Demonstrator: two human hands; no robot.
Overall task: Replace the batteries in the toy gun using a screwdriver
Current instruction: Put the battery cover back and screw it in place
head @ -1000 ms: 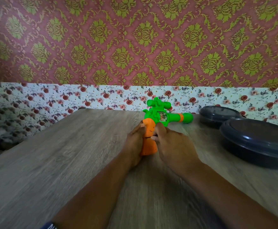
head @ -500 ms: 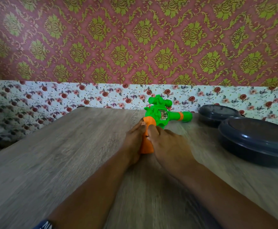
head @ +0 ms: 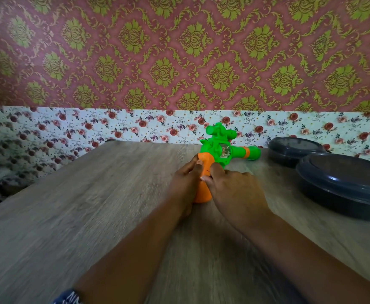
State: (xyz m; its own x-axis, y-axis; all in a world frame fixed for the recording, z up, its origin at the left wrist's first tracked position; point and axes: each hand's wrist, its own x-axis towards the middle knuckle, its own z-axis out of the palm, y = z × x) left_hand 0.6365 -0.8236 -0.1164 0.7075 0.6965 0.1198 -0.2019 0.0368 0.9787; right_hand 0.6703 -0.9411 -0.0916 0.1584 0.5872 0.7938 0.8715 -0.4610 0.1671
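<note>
— Gripping noted on both sides: the left hand (head: pixel 185 183) wraps the left flank of the orange handle (head: pixel 203 189), thumb laid across its upper face; the right hand (head: pixel 234 191) closes on the right flank, thumb tip pressed to the handle's face just below the other thumb.

— Position of the toy gun (head: pixel 221 152)?

— Lying on the wooden table (head: pixel 91 205), mid-far area, handle toward the person, green body beyond the fingers, barrel with an orange ring (head: pixel 247 152) pointing right. A small clear window shows on the green body.

— Battery cover status?

— Cannot tell; the thumbs cover that part of the handle.

— Surroundings?

— Two dark round lidded containers on the table to the right: the nearer large one (head: pixel 344 183), the farther smaller one (head: pixel 293 150) near the barrel tip. Floral paper runs behind the table, damask wallpaper above.
</note>
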